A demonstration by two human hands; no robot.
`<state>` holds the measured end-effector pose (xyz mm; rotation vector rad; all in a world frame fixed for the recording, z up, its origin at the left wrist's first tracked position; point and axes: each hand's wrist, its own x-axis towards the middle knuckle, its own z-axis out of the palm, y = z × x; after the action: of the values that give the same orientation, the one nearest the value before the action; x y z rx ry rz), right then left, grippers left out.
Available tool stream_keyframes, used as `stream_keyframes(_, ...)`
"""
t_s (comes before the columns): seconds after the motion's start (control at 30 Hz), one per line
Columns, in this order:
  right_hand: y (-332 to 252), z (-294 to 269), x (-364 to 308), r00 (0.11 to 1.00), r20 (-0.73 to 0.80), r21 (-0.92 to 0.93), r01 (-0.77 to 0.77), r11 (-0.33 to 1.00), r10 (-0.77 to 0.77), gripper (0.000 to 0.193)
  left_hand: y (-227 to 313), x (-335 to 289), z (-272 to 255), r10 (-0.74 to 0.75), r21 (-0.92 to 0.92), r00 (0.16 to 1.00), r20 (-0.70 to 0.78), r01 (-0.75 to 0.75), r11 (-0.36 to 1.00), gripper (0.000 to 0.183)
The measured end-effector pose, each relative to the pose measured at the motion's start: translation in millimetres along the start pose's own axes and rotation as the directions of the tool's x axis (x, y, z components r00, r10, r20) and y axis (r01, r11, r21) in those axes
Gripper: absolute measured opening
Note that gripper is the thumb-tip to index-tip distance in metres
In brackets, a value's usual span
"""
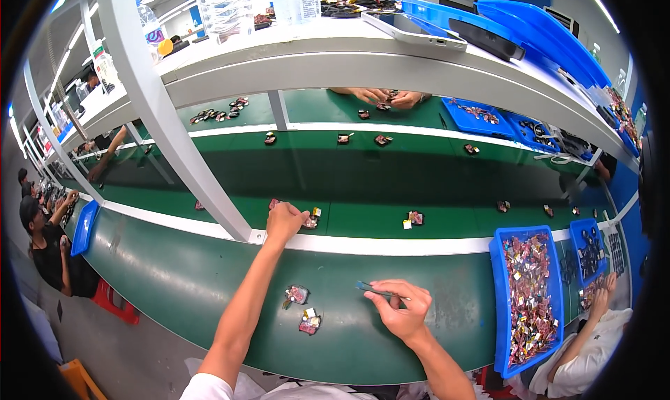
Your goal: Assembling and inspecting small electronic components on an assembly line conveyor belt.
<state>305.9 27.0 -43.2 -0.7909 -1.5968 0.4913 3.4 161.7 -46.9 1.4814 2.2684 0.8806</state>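
Observation:
My left hand (283, 224) reaches over the white rail to the green belt, its fingers closed at a small electronic assembly (311, 219) with a yellow-and-white tab. A second small reddish assembly (274, 204) shows just beyond the knuckles. Over the near bench, my right hand (406, 306) grips a pair of tweezers (380, 290), tips pointing left. Between my forearms, two small dark-and-pink assemblies lie on the bench: one with thin wires (296, 294), the other with a white-and-yellow tab (309, 321).
A blue bin (497, 288) full of small pink parts stands right of my right hand. More assemblies, one with a yellow tab (416, 218), lie along the belt. A white post (174, 121) and overhead shelf (335, 68) stand ahead. Co-workers sit left, right and opposite.

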Motion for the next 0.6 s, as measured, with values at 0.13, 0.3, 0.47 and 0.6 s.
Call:
stream_keyframes(0.13, -4.5, 0.0, -1.8, 0.986, 0.026, 0.095, -0.164, 0.982, 0.162, 0.021, 4.6, -17.0, -7.2, 0.011, -0.173, 0.999, 0.049, -0.002, 0.985, 0.021)
stream_keyframes(0.3, -0.1, -9.0, -2.6, 0.910, 0.034, 0.239, -0.408, 0.881, 0.413, 0.016, 33.4, -95.9, -8.5, 0.137, -0.454, 0.979, 0.152, -0.054, 0.889, 0.016)
stream_keyframes(0.47, -0.2, -1.7, -2.5, 0.861, 0.077, 0.370, -0.493, 0.788, 0.502, 0.015, 49.9, -167.3, -21.7, 0.281, -0.476, 0.951, 0.126, -0.190, 0.859, 0.008)
stream_keyframes(0.6, 0.8, 3.5, -8.8, 0.878, 0.108, 0.246, -0.479, 0.843, 0.467, 0.014, 48.6, -178.3, -13.4, 0.367, -0.469, 0.929, 0.042, -0.306, 0.829, 0.008)
